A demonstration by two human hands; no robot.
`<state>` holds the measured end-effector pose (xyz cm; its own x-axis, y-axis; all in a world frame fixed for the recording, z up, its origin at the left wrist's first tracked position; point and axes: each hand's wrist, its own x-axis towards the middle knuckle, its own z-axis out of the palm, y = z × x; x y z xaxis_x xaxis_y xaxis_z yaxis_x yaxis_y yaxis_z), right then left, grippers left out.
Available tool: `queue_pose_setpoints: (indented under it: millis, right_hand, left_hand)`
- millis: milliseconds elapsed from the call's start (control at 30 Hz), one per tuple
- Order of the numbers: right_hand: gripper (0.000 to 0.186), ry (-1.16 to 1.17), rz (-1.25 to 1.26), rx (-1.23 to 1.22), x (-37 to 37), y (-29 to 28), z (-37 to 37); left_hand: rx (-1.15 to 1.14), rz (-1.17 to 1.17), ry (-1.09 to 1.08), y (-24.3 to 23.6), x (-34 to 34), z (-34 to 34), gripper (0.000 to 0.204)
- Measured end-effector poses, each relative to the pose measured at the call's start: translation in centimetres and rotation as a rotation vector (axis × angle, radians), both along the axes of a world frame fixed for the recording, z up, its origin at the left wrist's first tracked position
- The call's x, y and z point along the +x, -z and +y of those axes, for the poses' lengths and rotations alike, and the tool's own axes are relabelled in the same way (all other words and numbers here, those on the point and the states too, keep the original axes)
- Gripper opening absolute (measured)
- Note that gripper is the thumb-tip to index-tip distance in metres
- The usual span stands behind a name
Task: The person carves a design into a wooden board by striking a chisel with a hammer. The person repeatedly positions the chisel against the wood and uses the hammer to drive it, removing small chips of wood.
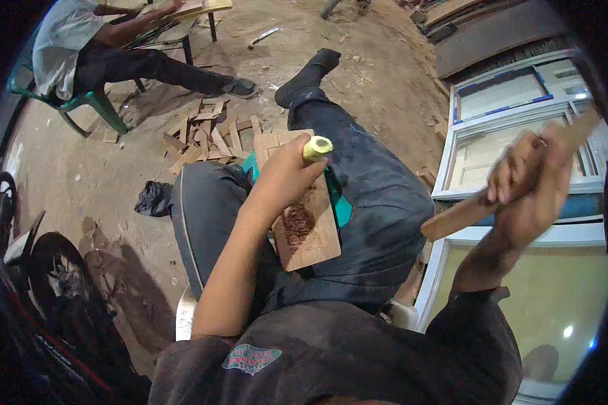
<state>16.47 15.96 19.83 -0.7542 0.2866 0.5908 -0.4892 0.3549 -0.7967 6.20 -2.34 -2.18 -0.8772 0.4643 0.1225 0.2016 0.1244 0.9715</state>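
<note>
My left hand (pixel 287 175) is closed round a chisel with a yellow handle (pixel 317 147), held over the board; its blade is hidden by my hand. Across my lap lies a flat wooden board (pixel 317 246), with a rough, dark reddish-brown carved patch (pixel 297 226) on it below my hand. Something teal shows under the board's edges. Raised to the right, apart from the board, my right hand (pixel 534 185) grips a wooden mallet-like bar (pixel 456 219). That hand and the bar's upper end are smeared by motion.
A heap of wood offcuts (pixel 209 131) lies on the dirt floor beyond my knees, near a black plastic bag (pixel 154 198). White-framed panels (pixel 446 250) stand close on the right. Another person (pixel 67 50) sits at the far left on a green chair (pixel 101 108). A motorcycle wheel (pixel 64 270) is at left.
</note>
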Motion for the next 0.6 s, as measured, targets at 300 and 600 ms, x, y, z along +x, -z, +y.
queue_pose_setpoints:
  millis: [300, 600]
  right_hand:
    - [0.024, -0.141, -0.661, 0.993, 2.1, 12.5, -0.8]
    - [0.023, 0.001, -0.47, -0.145, 2.2, 5.1, -0.3]
  left_hand:
    - [-0.51, 0.293, 0.012, 1.2, 0.1, -0.8, 0.029]
    - [-0.339, 0.155, 0.034, 2.1, -0.5, -1.3, 0.035]
